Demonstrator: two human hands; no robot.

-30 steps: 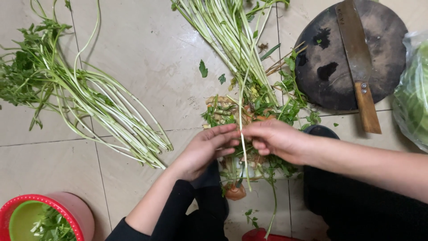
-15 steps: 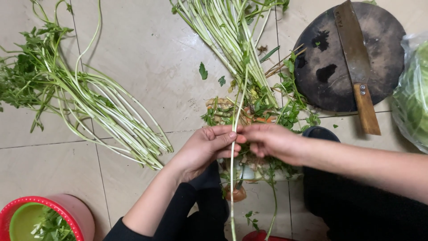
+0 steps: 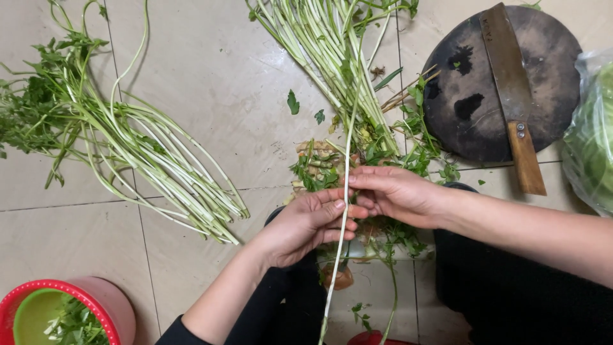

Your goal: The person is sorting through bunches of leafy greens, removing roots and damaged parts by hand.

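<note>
Squatted over a pale beige tiled floor (image 3: 211, 96), with dark trousers at the bottom edge. Kept two heaps of greens on it. To the left, well apart from the hands, a fanned bundle of long white-and-green stalks with leafy tops (image 3: 128, 147), laid fairly even and probably the finished lot. At the top, a second loose bundle of the same leafy stalks (image 3: 325, 57), running down toward the hands and probably the lot not yet handled. Judged roughly halfway, then, with the two bundles much the same in bulk, though could not tell for certain which was which.

To the right, a round dark wooden chopping board (image 3: 472, 108) with a wide-bladed cleaver with a wooden handle (image 3: 511, 96) lying flat across it, untouched. At the right edge, a clear plastic bag of green vegetable (image 3: 594, 140). In the lower left corner, a red plastic bucket (image 3: 96, 300) with a green liner and a few leaves inside.

Between the board and the hands, a small heap of torn leaves and yellowish root ends (image 3: 316, 167) — cast-offs, by the look of it.

Held one long pale-green stalk (image 3: 332, 281) upright through the middle of the view. Left hand (image 3: 303, 227) palm up, thumb and fingers curled about it; right hand (image 3: 399, 195) just above and touching the left, fingertips pinching the same stalk.
</note>
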